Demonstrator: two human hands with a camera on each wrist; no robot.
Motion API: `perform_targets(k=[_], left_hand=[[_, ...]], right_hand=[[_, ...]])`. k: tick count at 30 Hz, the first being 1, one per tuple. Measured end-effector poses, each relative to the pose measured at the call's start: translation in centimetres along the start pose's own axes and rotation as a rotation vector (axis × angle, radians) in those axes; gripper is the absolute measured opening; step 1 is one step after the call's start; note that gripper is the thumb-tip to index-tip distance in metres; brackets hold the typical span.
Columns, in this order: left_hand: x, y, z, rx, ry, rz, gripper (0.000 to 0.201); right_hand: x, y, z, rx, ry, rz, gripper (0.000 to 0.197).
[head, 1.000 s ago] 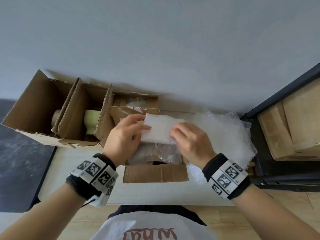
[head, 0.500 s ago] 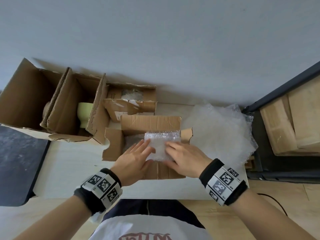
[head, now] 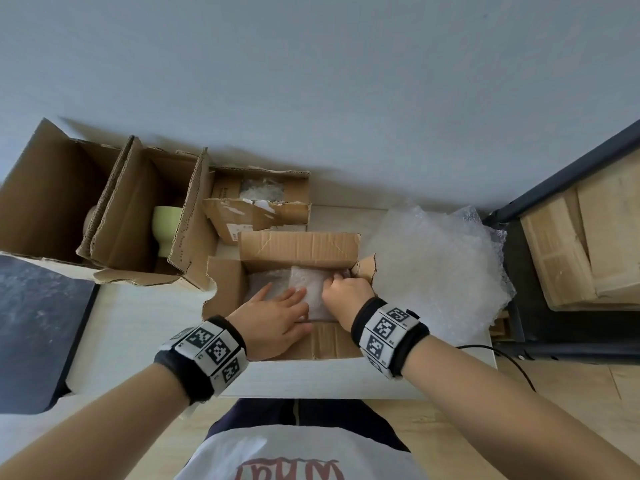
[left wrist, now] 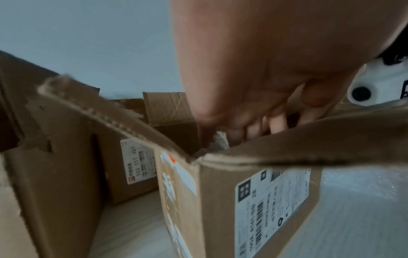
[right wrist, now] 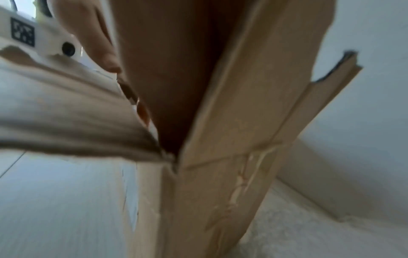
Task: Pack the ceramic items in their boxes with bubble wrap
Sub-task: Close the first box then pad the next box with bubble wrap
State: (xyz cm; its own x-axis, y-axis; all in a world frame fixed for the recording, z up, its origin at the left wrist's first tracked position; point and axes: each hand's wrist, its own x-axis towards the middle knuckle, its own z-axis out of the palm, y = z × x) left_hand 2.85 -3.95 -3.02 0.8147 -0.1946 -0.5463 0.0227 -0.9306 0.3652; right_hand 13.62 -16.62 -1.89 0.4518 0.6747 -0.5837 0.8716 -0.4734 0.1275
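Observation:
An open cardboard box (head: 298, 247) stands on the white table (head: 145, 317) in front of me. Inside lies a folded pad of bubble wrap (head: 308, 280) over a wrapped bundle. My left hand (head: 277, 308) rests flat on the pad with straight fingers. My right hand (head: 343, 289) has its fingers curled over the pad's right edge, the tips hidden down by the box wall. In the left wrist view the left hand (left wrist: 264, 113) reaches into the labelled box (left wrist: 276, 200). The right wrist view is blurred and shows mostly the box's flap (right wrist: 232, 157).
A pale green ceramic cup (head: 166, 230) stands in an open box (head: 131, 209) at the back left, beside a bigger box (head: 45, 188). A small box holding bubble wrap (head: 259, 192) sits behind. Loose bubble wrap (head: 433, 265) is heaped on the right, next to a dark shelf (head: 554, 161).
Both hands have brought the folded bubble wrap pad down from above the box into it. The left hand has flattened on top and the right has moved to the pad's right edge.

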Motion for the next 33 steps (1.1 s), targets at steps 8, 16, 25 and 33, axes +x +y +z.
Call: perform_targets(k=[8,16,25,33], left_hand=[[0.1,0.0,-1.3,-0.18,-0.116,-0.02,0.038],[0.6,-0.3,-1.3,0.043,-0.161,-0.017,0.053],[-0.1,-0.8,-1.3,0.008,-0.165,-0.039,0.057],[-1.5,-1.7,-1.0,0.028,0.048,-0.011,0.042]], right_hand=[[-1.1,1.1,-1.2,-0.029,0.023,-0.03,0.027],[-2.7,0.6,-0.3,-0.397,-0.243,-0.119,0.043],[-4.7,1.1,-0.6,0.003,-0.026,-0.146,0.025],[-5.8,2.4,-1.3,0.313,0.255,-0.201,0.028]])
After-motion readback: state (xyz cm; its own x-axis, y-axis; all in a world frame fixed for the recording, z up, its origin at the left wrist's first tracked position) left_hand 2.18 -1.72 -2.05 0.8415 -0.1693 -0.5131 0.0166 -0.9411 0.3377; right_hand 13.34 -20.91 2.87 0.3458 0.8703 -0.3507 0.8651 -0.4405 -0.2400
